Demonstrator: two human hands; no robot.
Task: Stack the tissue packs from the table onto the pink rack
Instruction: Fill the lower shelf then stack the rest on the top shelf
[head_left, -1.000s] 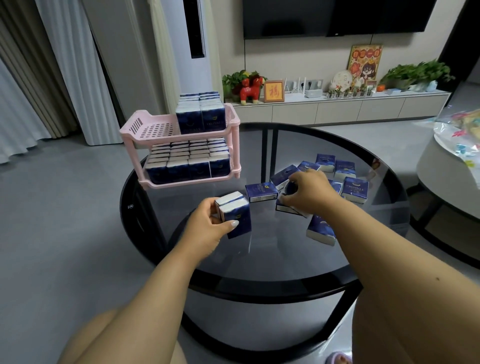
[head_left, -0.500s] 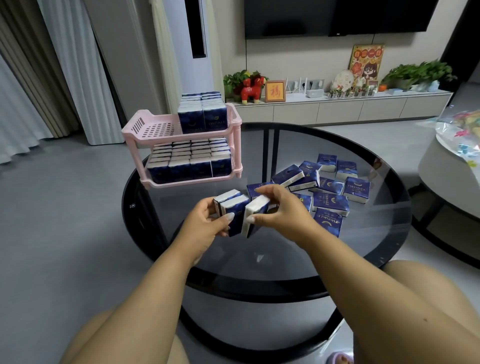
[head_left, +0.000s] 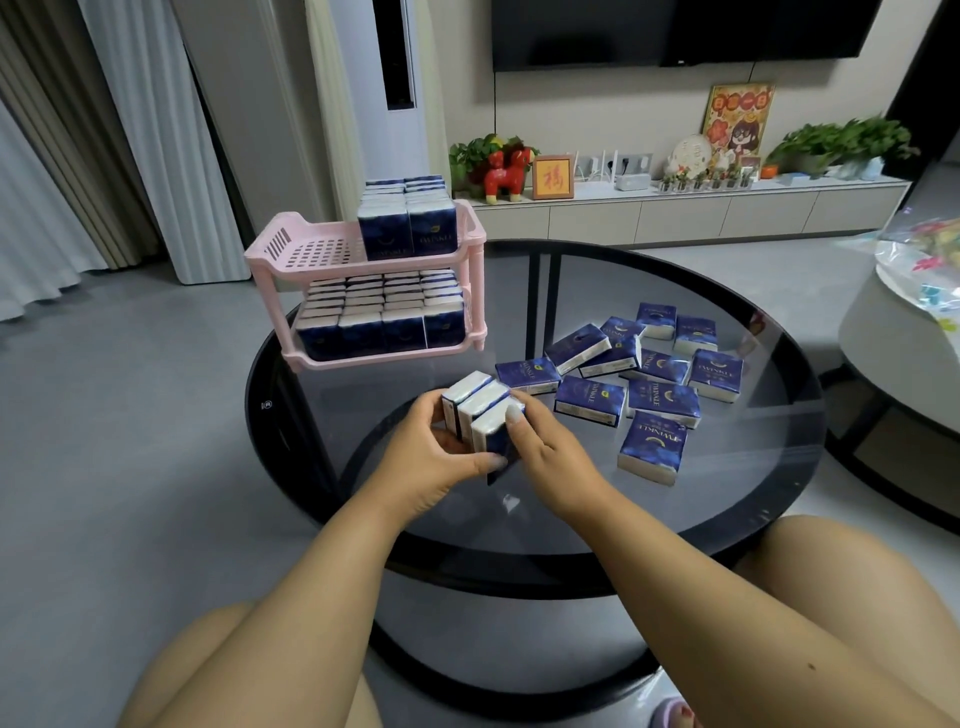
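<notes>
1. Your left hand (head_left: 434, 457) and right hand (head_left: 545, 457) clamp three tissue packs (head_left: 480, 410) together above the glass table (head_left: 727, 499), fingers curled round them.
2. Loose packs (head_left: 660, 400) lie on the table to the right.
3. The pink rack (head_left: 291, 254) stands at the table's far left; its lower tier looks full, though partly hidden.

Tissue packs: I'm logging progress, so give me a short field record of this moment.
held: three tissue packs pressed side by side
left hand: grips the bundle from the left
right hand: holds its right side
pink rack: lower shelf full, upper shelf filled only at right
glass table: about eleven loose packs remain
</notes>
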